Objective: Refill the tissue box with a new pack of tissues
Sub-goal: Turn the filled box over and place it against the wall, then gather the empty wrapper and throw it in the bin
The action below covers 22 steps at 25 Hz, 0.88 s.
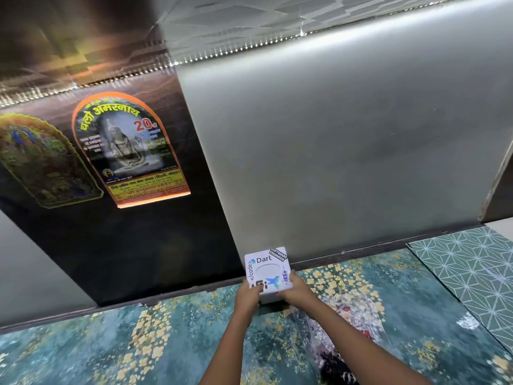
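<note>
The head camera looks down over a teal flowered cloth (111,343) to a wall. A white tissue box (268,269) sits at the far edge of the cloth, close to where a dark panel (166,245) meets a frosted grey panel (347,148). Its top faces the camera and carries stickers (one reads "Dart", another "Software Engineer") around a faint oval slot.

The left hand (248,297) grips the box's near left corner, thumb over the top. The right hand (297,290) grips the near right side, fingers wrapped round the edge. Both hands are clamped on the box. They hide its lower part, so I cannot tell whether it rests on the cloth or is held just above it. Both forearms are cut off at the bottom edge.

Beside and partly under the right forearm lies a crinkled clear plastic bundle (341,320); its contents are too blurred to make out. A green patterned mat (472,273) lies to the right, running out of frame. On the dark panel hang an arched poster (130,151) and a second poster (41,159), cut off at the left.
</note>
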{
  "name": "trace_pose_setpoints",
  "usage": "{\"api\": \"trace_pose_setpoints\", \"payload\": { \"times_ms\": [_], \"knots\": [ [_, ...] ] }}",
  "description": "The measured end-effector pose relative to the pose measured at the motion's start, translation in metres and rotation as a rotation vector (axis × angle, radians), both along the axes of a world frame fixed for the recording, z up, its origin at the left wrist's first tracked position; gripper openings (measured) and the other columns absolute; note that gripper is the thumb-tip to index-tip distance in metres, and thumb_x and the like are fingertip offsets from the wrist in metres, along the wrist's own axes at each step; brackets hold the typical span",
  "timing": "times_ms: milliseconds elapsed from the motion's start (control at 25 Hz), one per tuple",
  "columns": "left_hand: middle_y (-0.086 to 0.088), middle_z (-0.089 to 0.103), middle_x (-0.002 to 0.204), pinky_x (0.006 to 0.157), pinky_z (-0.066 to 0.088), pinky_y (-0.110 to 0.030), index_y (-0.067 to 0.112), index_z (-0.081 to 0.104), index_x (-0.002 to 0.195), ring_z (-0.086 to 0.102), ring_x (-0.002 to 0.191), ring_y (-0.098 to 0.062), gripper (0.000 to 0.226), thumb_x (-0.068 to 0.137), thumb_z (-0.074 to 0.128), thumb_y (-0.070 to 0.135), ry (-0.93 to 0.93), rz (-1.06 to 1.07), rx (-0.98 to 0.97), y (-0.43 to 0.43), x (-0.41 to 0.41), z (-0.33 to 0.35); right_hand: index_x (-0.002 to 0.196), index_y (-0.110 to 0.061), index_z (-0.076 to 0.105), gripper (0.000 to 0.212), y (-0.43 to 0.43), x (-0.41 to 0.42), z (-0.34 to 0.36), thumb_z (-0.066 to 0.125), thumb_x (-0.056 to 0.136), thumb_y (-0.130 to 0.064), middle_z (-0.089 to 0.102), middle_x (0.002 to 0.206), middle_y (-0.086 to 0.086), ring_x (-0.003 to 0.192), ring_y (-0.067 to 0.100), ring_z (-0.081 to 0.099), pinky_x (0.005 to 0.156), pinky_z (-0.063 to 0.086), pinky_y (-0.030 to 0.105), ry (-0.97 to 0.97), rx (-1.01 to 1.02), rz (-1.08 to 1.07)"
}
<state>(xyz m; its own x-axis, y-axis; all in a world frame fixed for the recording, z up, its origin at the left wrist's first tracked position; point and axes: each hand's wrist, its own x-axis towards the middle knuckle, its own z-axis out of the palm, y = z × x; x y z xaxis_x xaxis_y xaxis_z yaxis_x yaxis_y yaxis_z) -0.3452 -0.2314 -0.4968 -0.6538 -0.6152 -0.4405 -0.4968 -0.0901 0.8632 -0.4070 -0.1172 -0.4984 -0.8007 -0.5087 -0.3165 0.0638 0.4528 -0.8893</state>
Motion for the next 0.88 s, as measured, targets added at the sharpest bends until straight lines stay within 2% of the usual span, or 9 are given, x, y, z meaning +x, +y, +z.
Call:
{"api": "trace_pose_setpoints", "payload": {
  "times_ms": [80,240,320,400,480,600,680,800,880],
  "knots": [
    [-0.014,0.064,0.094,0.051,0.040,-0.027,0.013,0.050,0.118,0.053,0.065,-0.022,0.033,0.087,0.047,0.004,0.000,0.051,-0.009,0.000,0.007,-0.002,0.124,-0.003,0.037,0.054,0.001,0.002,-0.005,0.062,0.077,-0.002,0.055,0.124,0.016,0.100,0.026,0.059,0.082,0.054,0.032,-0.029,-0.009,0.080],
    [-0.025,0.061,0.118,0.048,0.037,-0.026,0.012,0.041,0.132,0.047,0.061,-0.016,0.047,0.087,0.048,0.001,0.118,0.108,0.003,0.001,0.014,-0.004,0.143,-0.011,0.011,0.095,0.001,0.007,-0.016,0.070,0.068,-0.009,0.029,0.140,0.014,0.115,0.032,0.049,0.085,0.051,0.036,0.117,0.071,0.142],
    [-0.019,0.057,0.124,0.061,0.045,-0.028,0.007,0.045,0.129,0.054,0.085,-0.022,0.044,0.086,0.052,0.002,0.143,0.076,-0.028,0.008,0.018,0.001,0.142,-0.015,0.016,0.091,0.005,0.011,-0.017,0.069,0.068,-0.007,0.018,0.148,0.015,0.122,0.032,0.044,0.087,0.050,0.034,0.104,-0.016,0.139],
    [-0.012,0.047,0.132,0.083,0.048,-0.035,0.007,0.040,0.132,0.051,0.106,-0.024,0.050,0.085,0.056,0.003,0.158,0.012,-0.106,0.016,0.027,0.004,0.139,-0.015,0.024,0.079,0.021,0.015,-0.008,0.066,0.073,-0.003,0.030,0.146,0.017,0.114,0.027,0.050,0.077,0.054,0.029,0.026,-0.171,0.048],
    [-0.005,0.041,0.131,0.078,0.048,-0.026,0.010,0.037,0.135,0.053,0.096,-0.013,0.052,0.086,0.055,0.005,0.142,0.021,-0.174,0.029,0.044,0.007,0.138,-0.021,0.027,0.070,0.053,0.026,-0.002,0.064,0.079,-0.014,0.038,0.144,0.010,0.118,0.025,0.048,0.087,0.050,0.035,0.152,-0.198,-0.075],
    [0.000,0.047,0.122,0.050,0.043,-0.010,0.011,0.039,0.134,0.050,0.069,-0.004,0.047,0.089,0.049,0.003,0.137,0.097,-0.157,0.073,0.077,0.008,0.139,-0.039,0.013,0.094,0.120,0.052,-0.024,0.063,0.063,-0.063,0.007,0.152,-0.007,0.140,0.020,0.007,0.112,0.016,0.052,0.393,0.305,0.145],
    [0.000,0.047,0.130,0.072,0.051,-0.018,0.016,0.039,0.133,0.057,0.095,-0.016,0.049,0.088,0.049,0.001,0.176,0.014,-0.163,0.112,0.100,-0.001,0.139,-0.039,0.006,0.106,0.152,0.088,-0.048,0.047,0.051,-0.082,-0.013,0.147,-0.008,0.137,0.018,-0.009,0.111,-0.001,0.052,0.489,0.635,0.350],
    [0.007,0.038,0.133,0.104,0.042,-0.039,0.039,0.039,0.125,0.042,0.124,-0.019,0.056,0.083,0.057,0.008,0.210,-0.369,-0.225,0.152,0.128,-0.011,0.130,-0.034,0.040,0.058,0.186,0.136,-0.053,0.049,0.073,-0.037,0.038,0.146,0.008,0.134,0.027,0.034,0.111,0.025,0.041,0.603,0.458,0.275],
    [0.013,0.038,0.131,0.106,0.039,-0.034,0.051,0.039,0.115,0.042,0.124,-0.014,0.055,0.078,0.063,0.019,0.221,-0.578,-0.199,0.162,0.143,-0.007,0.107,-0.029,0.061,0.047,0.193,0.153,-0.035,0.050,0.068,-0.005,0.073,0.103,0.001,0.103,0.023,0.062,0.086,0.044,0.022,0.424,0.157,0.060]
  ]
}}
